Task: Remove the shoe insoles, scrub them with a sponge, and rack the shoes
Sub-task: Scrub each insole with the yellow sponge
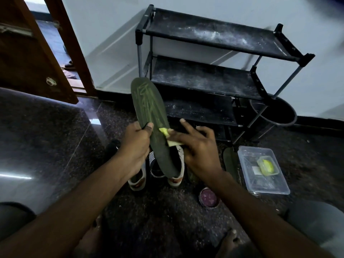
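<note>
Wooden door [28, 53], upper left; clear plastic tub [264, 183], lower right; round maroon tin [209, 197], lower centre; dark speckled floor [55, 136].

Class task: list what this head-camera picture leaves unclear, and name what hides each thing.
1. Sponge: head view, mostly covered by fingers of the right hand.
2. Shoes: head view, fronts hidden behind the insole and left hand.
3. Second insole on the floor: head view, partly behind the right wrist.
4. Yellow item in the clear box: head view, too small to identify.
</note>
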